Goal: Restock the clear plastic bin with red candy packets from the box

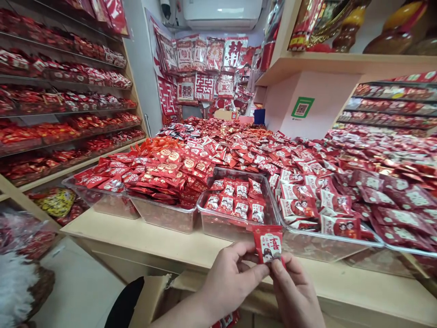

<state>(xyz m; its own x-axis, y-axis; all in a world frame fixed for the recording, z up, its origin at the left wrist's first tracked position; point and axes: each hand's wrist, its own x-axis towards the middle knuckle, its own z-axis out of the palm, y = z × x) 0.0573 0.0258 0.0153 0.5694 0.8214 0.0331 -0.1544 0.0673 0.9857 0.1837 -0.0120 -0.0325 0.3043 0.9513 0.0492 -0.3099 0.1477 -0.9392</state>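
Between my left hand (232, 282) and my right hand (293, 291), I pinch a small red wedding-candy packet (268, 244) printed with a cartoon couple and the Chinese character 喜. Both hands grip its lower edge, hiding its bottom corners. Just beyond the packet, a clear acrylic bin (235, 228) holds similar red packets on a cream wooden counter (334, 284). The hands are over the counter's front edge, and neither touches the bin.
Several clear bins of red packets cover the counter, with a large heap behind them. Shelves of red goods (61, 105) line the left wall. An open cardboard box (153, 296) stands below the counter's near edge, and a pink pillar carries a green QR sign (302, 107).
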